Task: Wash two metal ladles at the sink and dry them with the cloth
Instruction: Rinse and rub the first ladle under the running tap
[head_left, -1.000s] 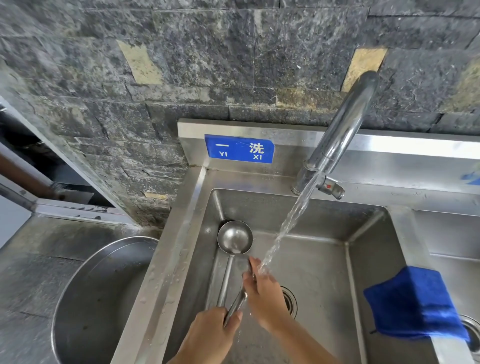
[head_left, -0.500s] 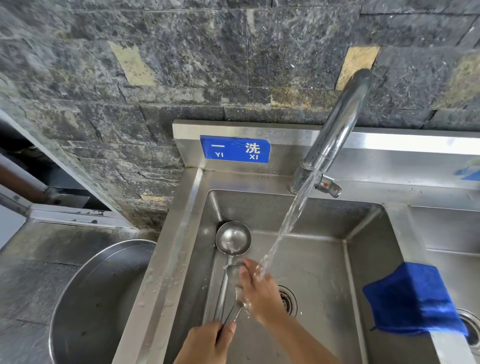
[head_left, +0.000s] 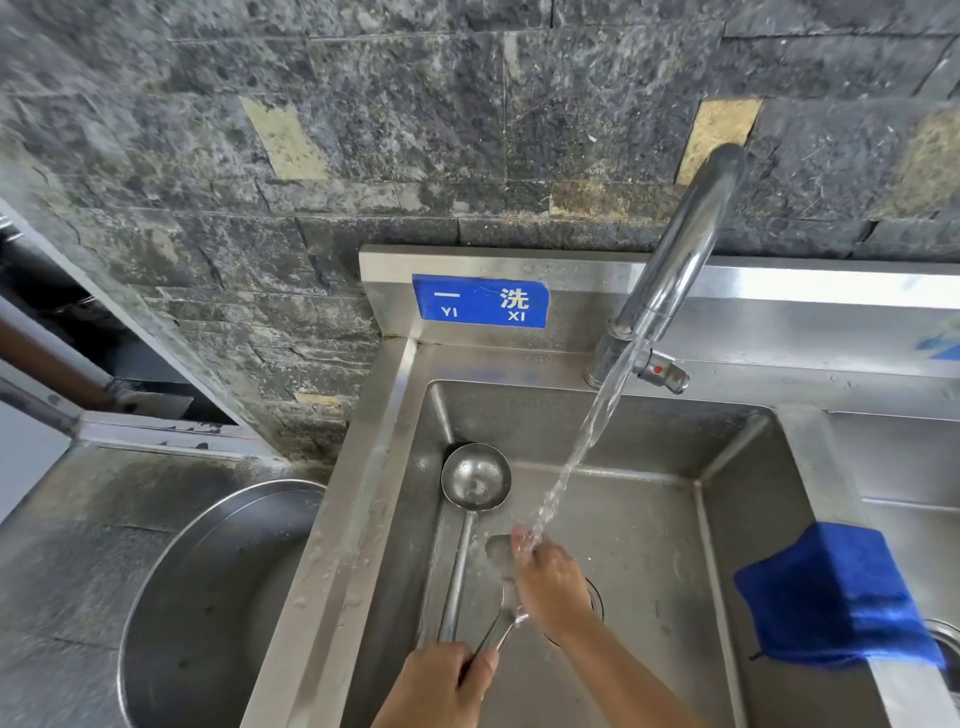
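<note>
Washing under way, drying not begun; left hand (head_left: 441, 686) curled round the handle of the near ladle (head_left: 501, 558), right hand (head_left: 550, 584) rubbing its bowl under the stream, finger curl hard to judge; far ladle (head_left: 475, 480) lying in the sink (head_left: 649, 519), left side; cloth (head_left: 836, 597) draped unused on the right divider
</note>
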